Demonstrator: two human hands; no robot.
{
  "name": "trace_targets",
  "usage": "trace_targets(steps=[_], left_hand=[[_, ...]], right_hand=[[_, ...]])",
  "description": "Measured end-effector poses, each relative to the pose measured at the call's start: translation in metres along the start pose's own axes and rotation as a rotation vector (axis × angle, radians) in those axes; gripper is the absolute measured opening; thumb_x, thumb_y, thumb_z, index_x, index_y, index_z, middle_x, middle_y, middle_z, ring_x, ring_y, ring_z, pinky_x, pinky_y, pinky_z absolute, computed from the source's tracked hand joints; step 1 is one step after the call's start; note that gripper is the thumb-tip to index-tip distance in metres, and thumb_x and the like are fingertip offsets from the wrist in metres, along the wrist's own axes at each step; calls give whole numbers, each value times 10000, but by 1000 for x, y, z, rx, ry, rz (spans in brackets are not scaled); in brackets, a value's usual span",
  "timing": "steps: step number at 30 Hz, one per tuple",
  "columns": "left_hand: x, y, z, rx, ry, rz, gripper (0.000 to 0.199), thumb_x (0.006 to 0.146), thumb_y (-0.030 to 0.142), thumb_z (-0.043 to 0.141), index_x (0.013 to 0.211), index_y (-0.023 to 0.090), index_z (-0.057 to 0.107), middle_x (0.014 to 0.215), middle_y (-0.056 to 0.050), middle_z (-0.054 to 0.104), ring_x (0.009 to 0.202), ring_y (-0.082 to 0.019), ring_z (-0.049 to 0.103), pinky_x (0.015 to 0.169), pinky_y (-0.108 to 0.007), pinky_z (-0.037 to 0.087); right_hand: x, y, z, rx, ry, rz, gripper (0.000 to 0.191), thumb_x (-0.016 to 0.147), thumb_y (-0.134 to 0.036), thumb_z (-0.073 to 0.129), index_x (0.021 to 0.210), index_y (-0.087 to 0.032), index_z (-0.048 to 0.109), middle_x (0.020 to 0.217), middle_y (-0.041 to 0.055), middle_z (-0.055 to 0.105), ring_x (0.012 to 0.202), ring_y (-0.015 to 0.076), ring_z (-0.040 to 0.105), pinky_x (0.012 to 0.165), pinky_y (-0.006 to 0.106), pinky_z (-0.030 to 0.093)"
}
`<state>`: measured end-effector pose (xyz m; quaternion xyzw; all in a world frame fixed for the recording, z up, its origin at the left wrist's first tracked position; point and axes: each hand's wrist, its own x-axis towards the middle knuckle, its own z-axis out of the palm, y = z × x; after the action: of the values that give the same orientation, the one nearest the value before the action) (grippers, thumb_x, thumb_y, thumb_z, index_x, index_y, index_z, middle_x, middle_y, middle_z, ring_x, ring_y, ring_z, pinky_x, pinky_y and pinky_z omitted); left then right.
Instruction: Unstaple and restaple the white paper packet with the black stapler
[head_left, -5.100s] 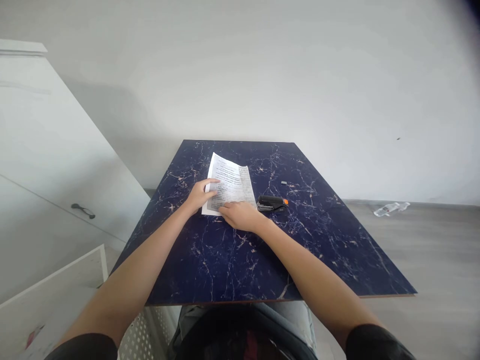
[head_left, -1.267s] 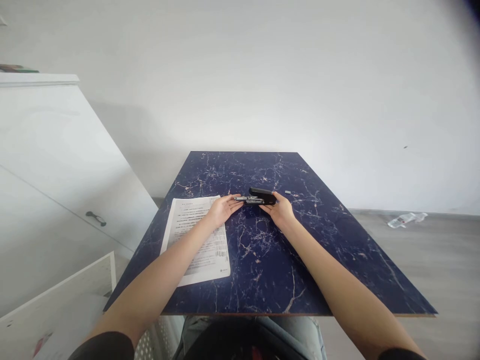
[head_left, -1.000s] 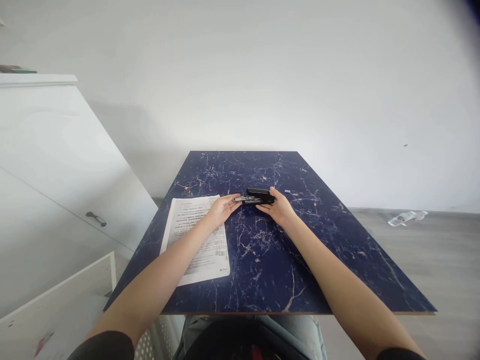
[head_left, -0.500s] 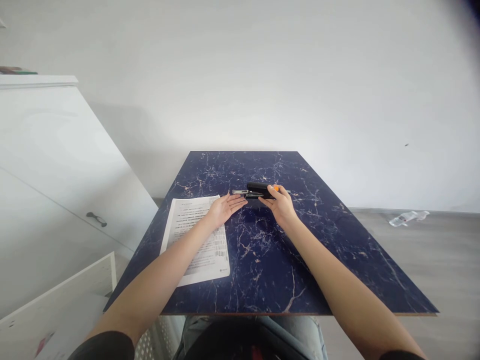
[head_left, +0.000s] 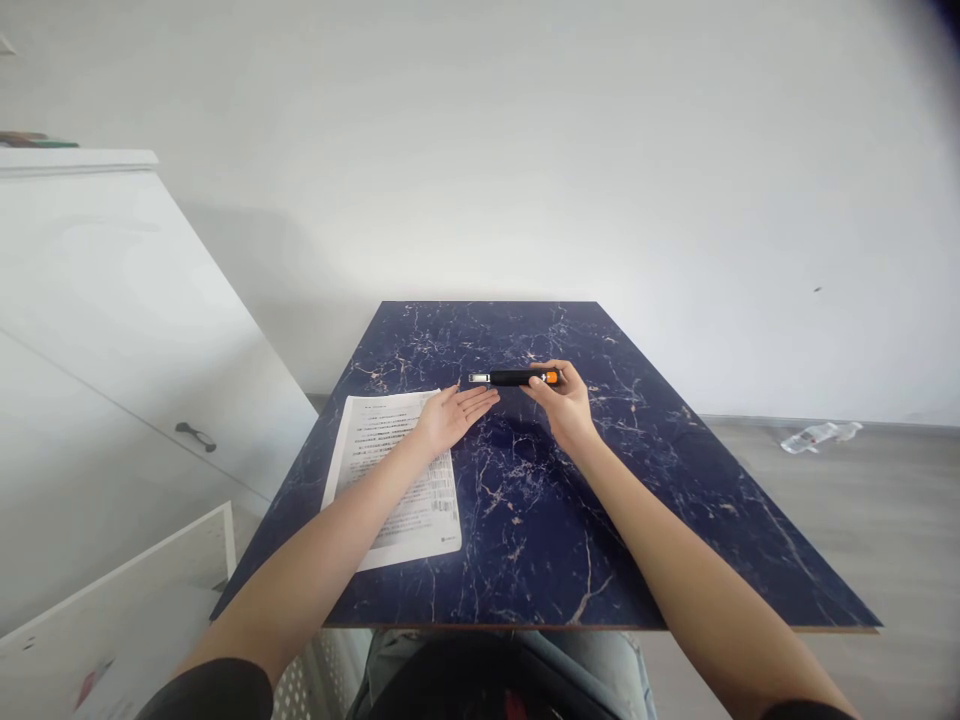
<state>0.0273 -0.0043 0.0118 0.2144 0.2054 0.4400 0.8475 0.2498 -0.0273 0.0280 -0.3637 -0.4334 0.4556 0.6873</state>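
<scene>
A black stapler (head_left: 514,378) with an orange end and a silver metal part at its left lies in my right hand (head_left: 561,398), whose fingers and thumb grip its right end. Palm up, my left hand (head_left: 456,412) is spread just below the stapler's metal tip and holds nothing. Under my left wrist and forearm is a white printed sheet (head_left: 405,520) on the dark blue marbled table (head_left: 525,560).
At the left stands a white cabinet (head_left: 112,300) with a dark handle (head_left: 195,437). A clear plastic item (head_left: 819,436) lies on the floor at the right. Behind the table rises a pale wall (head_left: 487,150).
My right hand has turned the stapler, so its black top and orange end now face me and its opened arms no longer show apart. My left hand has shifted very slightly right.
</scene>
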Motion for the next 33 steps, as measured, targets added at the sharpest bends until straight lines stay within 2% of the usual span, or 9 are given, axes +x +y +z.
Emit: trace_targets(steps=[2,4,9,13,16,20,24,27,33], left_hand=[[1,0,0,-29,23,13,539,963,259,420,1415,-35,437,1320,-301,616,1276,-345,605,1105,-475,491],[2,0,0,-55,79,33,464,943,198,426,1348,-14,508,1215,-276,675,1207,-325,655,1072,-461,522],[9,-1,-7,-55,193,117,242,931,136,481,1072,58,660,916,-164,731,935,-219,726,949,-325,573],[13,-2,-12,-33,235,163,183,936,120,506,974,90,683,895,-133,730,837,-183,714,883,-298,576],[14,-2,-12,-40,246,165,190,962,109,492,963,90,681,888,-125,729,812,-165,711,838,-274,584],[13,-2,-9,-36,280,209,203,982,89,466,916,95,659,855,-112,724,829,-162,717,874,-279,587],[13,-4,-10,25,243,279,166,974,101,491,941,92,654,966,-157,733,986,-221,720,995,-385,558],[11,-4,-14,101,228,361,108,958,154,565,916,111,655,938,-136,729,964,-223,721,993,-422,549],[9,-3,-13,212,255,512,157,963,240,597,857,137,647,843,-65,688,817,-156,692,830,-318,558]], right_hand=[[-5,-8,5,-101,-51,-100,419,667,-328,898,987,-257,639,1209,46,668,1142,227,632,1012,417,539],[-12,-16,11,-157,-94,-127,436,637,-291,917,976,-252,646,1254,68,661,1210,244,603,1031,402,517],[-24,-31,22,-241,-227,-33,440,544,-190,953,872,-235,663,1266,106,656,1254,287,582,978,396,538],[-26,-36,26,-296,-341,-28,384,530,-168,950,776,-235,662,1249,109,660,1269,306,572,1003,442,528],[-27,-35,25,-324,-367,-54,374,529,-171,951,747,-241,655,1231,103,669,1273,308,572,1003,444,526],[-26,-31,24,-298,-277,-157,391,608,-258,927,896,-267,663,1260,89,652,1259,294,580,1001,444,523],[-18,-27,20,-164,-82,-192,411,686,-330,874,1017,-279,637,1250,66,650,1215,256,600,1009,426,525],[-10,-21,14,-88,32,-99,420,662,-347,877,1005,-280,644,1194,30,663,1079,209,642,915,380,579],[0,-1,-2,15,65,231,395,653,-411,882,887,-250,607,847,-34,633,762,143,658,733,310,610]])
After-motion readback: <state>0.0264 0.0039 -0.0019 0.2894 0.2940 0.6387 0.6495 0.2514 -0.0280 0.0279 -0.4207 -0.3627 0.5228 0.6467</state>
